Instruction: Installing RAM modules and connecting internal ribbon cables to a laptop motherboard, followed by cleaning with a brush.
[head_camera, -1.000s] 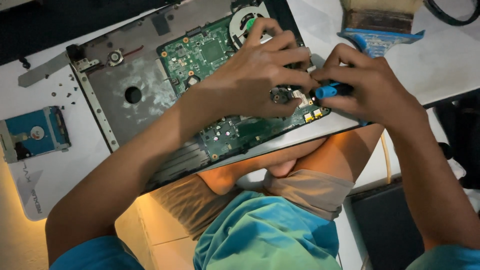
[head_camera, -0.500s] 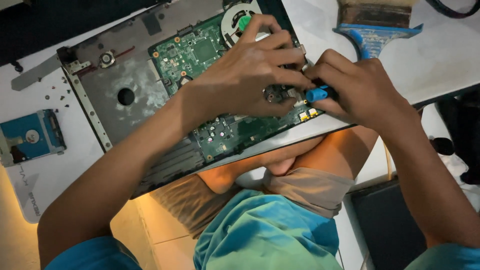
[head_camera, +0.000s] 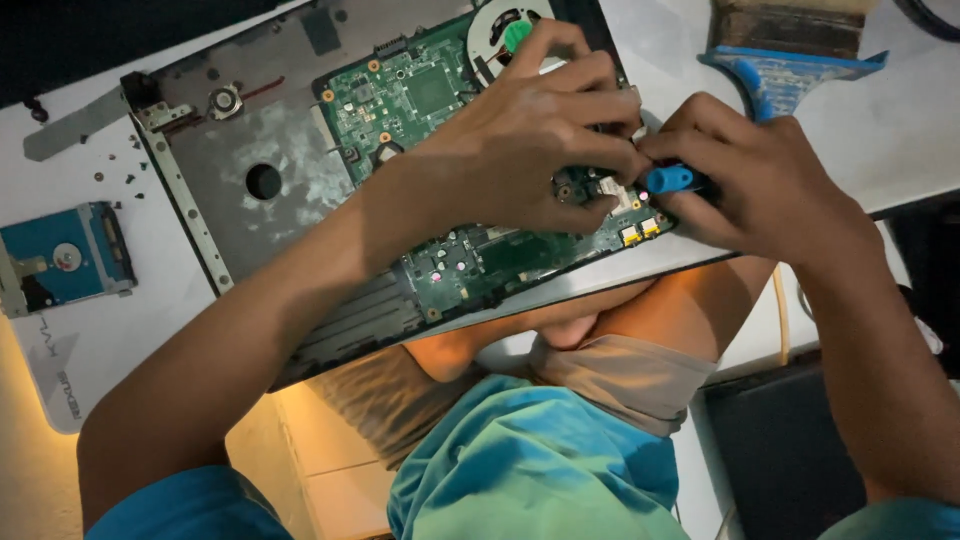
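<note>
A: Item one, centre of the frame: opened laptop chassis (head_camera: 250, 180), bottom cover off, lying tilted across the white table (head_camera: 900, 120), its near edge hanging over toward the person's knees. Why so placed?

B: Judged: turned so the green motherboard (head_camera: 430, 100) faces up and close to the body, within reach of both hands.

A: Item two, left hand (head_camera: 520, 150).

B: Spread flat over the right half of the board, fingers curled down onto it. It seems to steady the board, or some small part under the fingertips; which part is hidden.

A: Item three, right hand (head_camera: 760, 190).

B: Closed around a blue-handled screwdriver (head_camera: 670, 180), right of centre. The two hands are pressed together, knuckles touching. The tip is hidden beneath the left fingers, so I cannot tell what it meets.

A: Item four, sundries.

B: Cooling fan (head_camera: 505, 30) at the top edge, partly covered by the left fingers. Blue hard drive (head_camera: 60, 260) at the left edge, set well apart from the chassis. Loose screws (head_camera: 120, 170) scattered upper left, just beside the chassis corner. Blue-handled brush (head_camera: 790, 50) upper right, lying untouched.
</note>
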